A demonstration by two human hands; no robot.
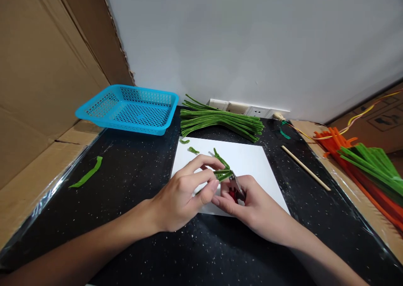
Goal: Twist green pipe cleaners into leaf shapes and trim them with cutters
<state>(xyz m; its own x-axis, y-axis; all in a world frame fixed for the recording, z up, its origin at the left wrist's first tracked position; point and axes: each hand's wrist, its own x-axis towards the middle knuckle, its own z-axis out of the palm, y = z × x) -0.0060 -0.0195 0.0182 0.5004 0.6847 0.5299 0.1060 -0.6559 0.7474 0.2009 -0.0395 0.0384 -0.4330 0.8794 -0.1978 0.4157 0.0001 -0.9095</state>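
Observation:
My left hand (187, 193) is closed on green pipe cleaners (224, 176) above a white sheet of paper (252, 156). Metal-bladed scissors (238, 185) with red on the handles are in my right hand (252, 202), its fingers curled round them. Their blades meet the ends of the held stems; whether they are cutting through I cannot tell. Past my fingers, another bent green piece (220, 158) shows over the paper. Near the paper's upper left corner lie a short curved green bit (184, 141) and a small folded one (193, 150).
A thick bundle of green pipe cleaners (220, 120) lies behind the paper. To its left stands a blue perforated basket (135, 128). On the right are a wooden stick (305, 168) and bagged orange and green stems (374, 164). A green strip (86, 175) lies left; sockets (258, 111) line the wall.

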